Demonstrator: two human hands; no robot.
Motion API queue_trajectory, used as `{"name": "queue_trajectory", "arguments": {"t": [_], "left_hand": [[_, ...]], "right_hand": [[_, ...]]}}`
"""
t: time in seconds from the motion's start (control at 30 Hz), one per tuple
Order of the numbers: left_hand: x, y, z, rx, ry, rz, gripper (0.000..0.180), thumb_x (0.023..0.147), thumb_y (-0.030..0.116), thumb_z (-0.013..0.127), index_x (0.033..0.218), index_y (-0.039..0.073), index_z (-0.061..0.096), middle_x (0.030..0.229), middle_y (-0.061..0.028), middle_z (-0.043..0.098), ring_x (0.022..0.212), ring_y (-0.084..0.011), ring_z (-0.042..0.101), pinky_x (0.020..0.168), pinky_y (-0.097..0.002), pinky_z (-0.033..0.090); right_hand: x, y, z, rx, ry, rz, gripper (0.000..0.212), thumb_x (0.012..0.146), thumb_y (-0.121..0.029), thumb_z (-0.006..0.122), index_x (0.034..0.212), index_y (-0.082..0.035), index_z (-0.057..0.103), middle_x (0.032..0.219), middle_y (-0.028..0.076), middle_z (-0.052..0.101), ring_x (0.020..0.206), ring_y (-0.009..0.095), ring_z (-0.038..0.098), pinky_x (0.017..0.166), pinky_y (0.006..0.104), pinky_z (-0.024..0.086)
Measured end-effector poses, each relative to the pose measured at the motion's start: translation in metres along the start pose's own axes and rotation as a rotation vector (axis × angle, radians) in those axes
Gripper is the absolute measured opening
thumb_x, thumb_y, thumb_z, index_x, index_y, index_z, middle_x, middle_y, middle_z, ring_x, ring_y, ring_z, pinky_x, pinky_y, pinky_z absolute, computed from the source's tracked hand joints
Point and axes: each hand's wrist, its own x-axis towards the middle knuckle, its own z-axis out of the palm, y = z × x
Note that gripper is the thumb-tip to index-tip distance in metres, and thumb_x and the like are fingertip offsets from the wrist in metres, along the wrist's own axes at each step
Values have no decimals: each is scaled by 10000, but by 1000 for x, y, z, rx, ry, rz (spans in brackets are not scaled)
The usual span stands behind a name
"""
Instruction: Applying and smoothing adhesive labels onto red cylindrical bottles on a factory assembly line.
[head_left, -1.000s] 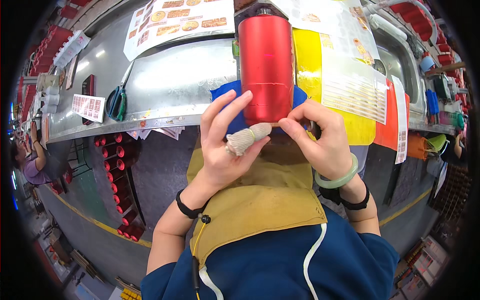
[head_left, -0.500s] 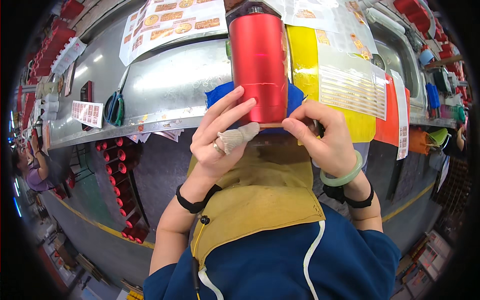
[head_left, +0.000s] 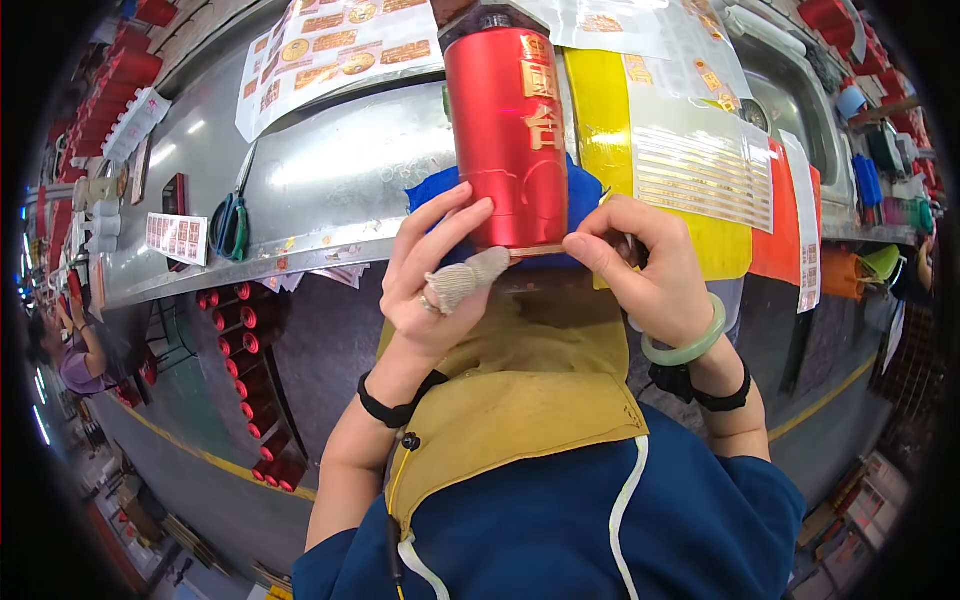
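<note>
The red bottle (head_left: 500,150) lies on a blue cloth (head_left: 585,190) on the metal table, and it has turned: gold characters, which were not visible before, now show on its right side. Along its near bottom edge runs a thin copper-coloured strip (head_left: 537,250). The left hand (head_left: 425,285) keeps its fingers laid upon the bottle; its grip strength I cannot tell. The right hand (head_left: 645,260) stays narrow at the strip's right end; whether it pinches, I cannot tell. The yellow sheet (head_left: 600,120) remains beside.

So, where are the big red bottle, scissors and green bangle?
Big red bottle (head_left: 500,140), head view: middle of its body.
Scissors (head_left: 232,205), head view: on the handles.
Green bangle (head_left: 697,352), head view: its lower curve.
</note>
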Motion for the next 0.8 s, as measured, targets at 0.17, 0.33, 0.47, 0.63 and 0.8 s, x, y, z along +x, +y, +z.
{"name": "queue_trajectory", "arguments": {"t": [0.17, 0.33, 0.47, 0.63, 0.8], "left_hand": [[-9, 2, 2, 14, 34, -81, 272, 707, -15, 847, 953, 95, 803, 1200, -147, 725, 1103, -344, 698, 909, -406, 613], [4, 16, -6, 206, -98, 86, 270, 745, -37, 786, 983, 91, 802, 1241, -144, 711, 1132, -349, 675, 917, -413, 613], [6, 8, 3, 10, -52, 59, 300, 710, -48, 821, 968, 104, 798, 1218, -136, 714, 1132, -360, 669, 909, -433, 634], [-11, -3, 3, -47, 6, -30, 240, 720, -40, 844, 913, 87, 778, 1188, -147, 714, 1131, -387, 670, 938, -454, 627], [-4, 8, -1, 122, -29, 45, 230, 751, 27, 823, 964, 111, 799, 1248, -147, 698, 1172, -349, 651, 993, -444, 582]], "right_hand": [[0, 3, -2, -2, -3, -7, 181, 903, -151, 769, 865, 14, 704, 729, 72, 640, 603, 136, 514, 577, 293, 417], [1, 6, -1, -26, 16, -34, 184, 904, -157, 768, 871, 13, 705, 734, 76, 643, 602, 139, 521, 578, 296, 425], [1, 6, 0, -10, 25, -45, 185, 905, -163, 768, 873, 10, 710, 734, 75, 640, 596, 138, 517, 572, 295, 421], [1, 4, 0, 3, 5, -17, 184, 905, -168, 768, 873, 5, 716, 738, 76, 638, 595, 140, 516, 571, 301, 421], [2, 7, -1, -11, 11, -20, 189, 902, -170, 771, 871, 7, 715, 738, 79, 638, 596, 145, 518, 573, 304, 422]]}}
